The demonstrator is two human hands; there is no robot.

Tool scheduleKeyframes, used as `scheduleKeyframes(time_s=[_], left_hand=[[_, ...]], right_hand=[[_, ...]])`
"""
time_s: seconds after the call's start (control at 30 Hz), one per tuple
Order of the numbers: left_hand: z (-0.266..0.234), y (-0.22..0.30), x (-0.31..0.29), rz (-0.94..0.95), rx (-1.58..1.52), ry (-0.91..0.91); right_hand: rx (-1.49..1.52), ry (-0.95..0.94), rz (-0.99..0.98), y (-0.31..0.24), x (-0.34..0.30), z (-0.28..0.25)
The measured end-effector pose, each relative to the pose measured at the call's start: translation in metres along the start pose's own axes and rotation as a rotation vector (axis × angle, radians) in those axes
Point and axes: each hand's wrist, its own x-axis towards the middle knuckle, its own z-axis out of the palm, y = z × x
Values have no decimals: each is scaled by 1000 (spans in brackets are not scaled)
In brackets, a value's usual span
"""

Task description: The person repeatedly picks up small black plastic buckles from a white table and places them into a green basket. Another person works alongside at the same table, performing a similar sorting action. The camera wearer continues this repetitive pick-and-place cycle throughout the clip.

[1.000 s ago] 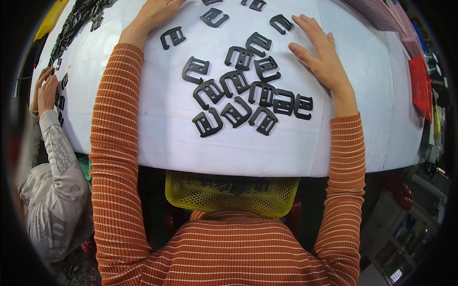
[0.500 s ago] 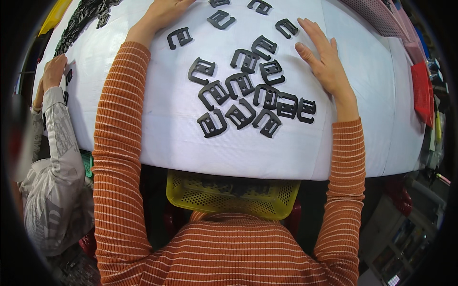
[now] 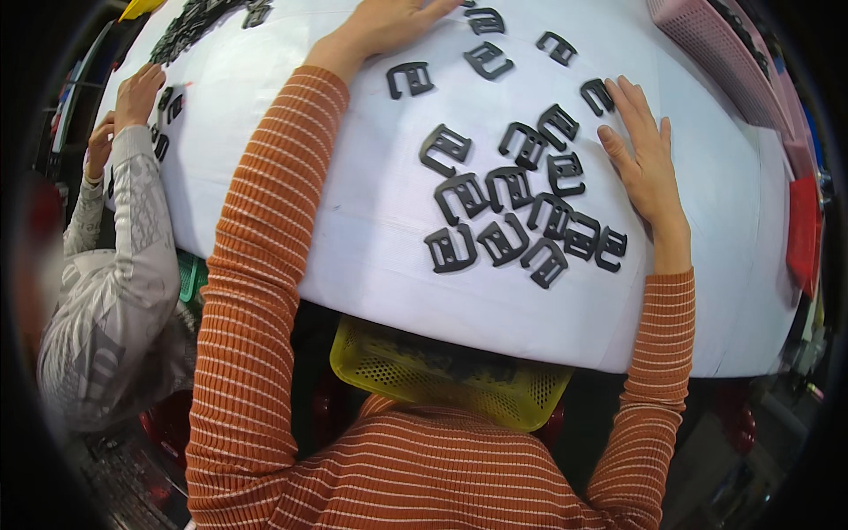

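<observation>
Loose black plastic buckles, E-shaped with a hooked arm, lie scattered over the white tabletop. My right hand (image 3: pixel 643 150) rests at the right of this spread, fingers stretched and thumb apart, holding nothing. Its fingertips are close beside, perhaps touching, one buckle (image 3: pixel 597 97). At the top edge my left hand (image 3: pixel 389 25) reaches over the table, partly cut off by the picture. Its visible fingers are extended toward a buckle (image 3: pixel 485 20), and nothing shows in its grasp. Between my forearms, several buckles form a tight cluster, including a buckle (image 3: pixel 450 248) at its near left.
A yellow perforated basket (image 3: pixel 450 389) with dark pieces sits below the table edge at my lap. At left, a co-worker's hand (image 3: pixel 138 95) is over dark parts, near a black heap (image 3: pixel 199 28). A pink basket (image 3: pixel 707 62) and a red container (image 3: pixel 802 234) line the right.
The whole view has shifted, so table and buckles appear farther right and lower. My right hand's fingertips are nearer the buckle beside them. The buckles keep about the same layout.
</observation>
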Motion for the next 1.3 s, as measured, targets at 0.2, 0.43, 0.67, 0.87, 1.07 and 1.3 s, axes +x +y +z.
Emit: scheduleKeyframes(time_s=[0.2,0.43,0.67,0.87,1.07,1.3], left_hand=[[25,27,17,152,1,73],[16,70,-81,131,-225,14],[54,158,-148,-46,-247,308],[61,205,-199,-2,-387,402],[31,230,-272,37,-637,313],[-13,212,-287,-9,-859,176]], right_hand=[[-64,-1,-120,-9,82,29],[246,-243,-313,-40,47,12],[390,10,-115,-75,-17,20],[608,156,-76,-120,-74,23],[728,106,-28,-158,-152,-2],[1127,-121,182,-185,-186,-34]])
